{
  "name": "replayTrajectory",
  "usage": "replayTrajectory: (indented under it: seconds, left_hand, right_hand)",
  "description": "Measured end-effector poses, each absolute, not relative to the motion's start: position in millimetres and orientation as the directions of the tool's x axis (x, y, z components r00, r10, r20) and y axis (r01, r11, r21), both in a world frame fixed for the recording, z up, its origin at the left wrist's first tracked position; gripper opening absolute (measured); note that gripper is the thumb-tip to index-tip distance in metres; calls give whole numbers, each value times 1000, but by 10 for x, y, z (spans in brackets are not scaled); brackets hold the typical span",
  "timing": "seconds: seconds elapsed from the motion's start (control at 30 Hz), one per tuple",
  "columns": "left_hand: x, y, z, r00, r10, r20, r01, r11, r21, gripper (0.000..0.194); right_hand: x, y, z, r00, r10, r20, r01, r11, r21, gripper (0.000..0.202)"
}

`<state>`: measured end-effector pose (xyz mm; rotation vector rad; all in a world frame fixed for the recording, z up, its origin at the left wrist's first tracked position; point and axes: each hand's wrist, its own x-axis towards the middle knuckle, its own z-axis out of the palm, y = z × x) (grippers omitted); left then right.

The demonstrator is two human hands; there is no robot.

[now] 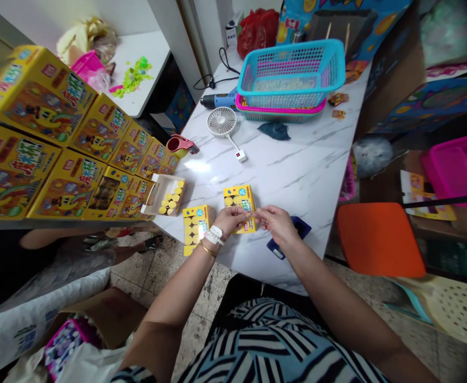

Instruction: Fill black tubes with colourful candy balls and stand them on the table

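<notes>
My left hand [232, 220] and my right hand [275, 223] meet above the table, each with thumb and fingers pinched together. Whatever lies between their fingertips is too small to make out. Just beneath them lies a yellow printed box [244, 199] with round yellow lids showing through its window; my left hand partly covers it. Another yellow box [193, 226] of the same kind lies to the left, by my left wrist. Beyond it stands an opened carton [172, 198] with several yellow round pieces inside. A dark blue object [302, 226] is partly hidden by my right hand.
Stacked yellow boxes [93, 130] rise at the left. On the marble-patterned table [289, 165] are a small white fan [222, 122], a red tape dispenser [182, 145], a blue-and-black tool [219, 101] and stacked baskets [291, 74]. An orange stool [381, 239] stands right. Another person's legs [125, 247] show lower left.
</notes>
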<state>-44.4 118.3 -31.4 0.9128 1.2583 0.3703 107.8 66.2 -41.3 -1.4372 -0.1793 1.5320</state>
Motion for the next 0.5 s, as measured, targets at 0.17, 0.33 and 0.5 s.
replayTrajectory:
  seconds: [0.17,0.33,0.5]
  left_hand:
    - [-252,1349,-503,229,750,-620,361,526,770,26]
    - [-188,1447,-585,186,806,-562,516,406,754,12]
    - [-206,1379,-494,164,861,-482,701,242,671,9]
  right_hand:
    - [1125,763,-734,319,617,-719,-532,-512,-675,22]
    - [1057,898,-935,192,561,-806,-614,-572,-544,17]
    - [936,933,-1049,157,531,-833,-651,-578,-491,17]
